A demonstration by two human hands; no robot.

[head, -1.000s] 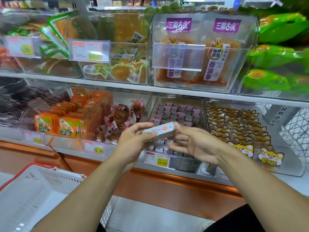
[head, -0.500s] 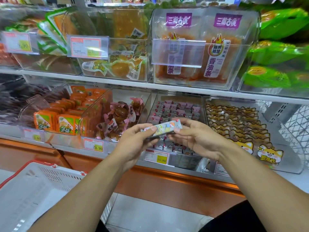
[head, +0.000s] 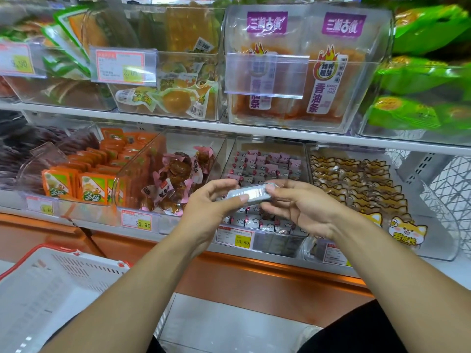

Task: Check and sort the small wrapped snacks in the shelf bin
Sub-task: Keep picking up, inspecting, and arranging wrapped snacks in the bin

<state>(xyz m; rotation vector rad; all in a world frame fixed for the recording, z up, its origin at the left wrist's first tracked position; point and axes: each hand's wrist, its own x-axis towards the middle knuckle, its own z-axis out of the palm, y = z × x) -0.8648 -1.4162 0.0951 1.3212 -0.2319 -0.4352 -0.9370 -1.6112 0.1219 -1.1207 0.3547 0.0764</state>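
Observation:
A small wrapped snack (head: 251, 193), silvery-grey with fine print showing, is held lengthwise between both hands in front of the lower shelf. My left hand (head: 209, 210) pinches its left end with thumb and fingers. My right hand (head: 298, 207) pinches its right end, fingers curled under it. Behind the hands stands a clear shelf bin (head: 266, 146) with several rows of small pink-and-grey wrapped snacks (head: 267, 163). The bin's front rows are partly hidden by my hands.
Neighbouring clear bins hold brown snacks in pink wrappers (head: 178, 177), orange packets (head: 89, 182) and cat-printed packs (head: 356, 184). Price tags (head: 235, 238) line the shelf edge. A white basket with red rim (head: 51, 284) sits lower left. Upper shelf bins hold larger packs.
The snack has been turned over in my hands: its colourful printed face showed before, now the silvery back with print faces up. Both hands stayed in front of the bin.

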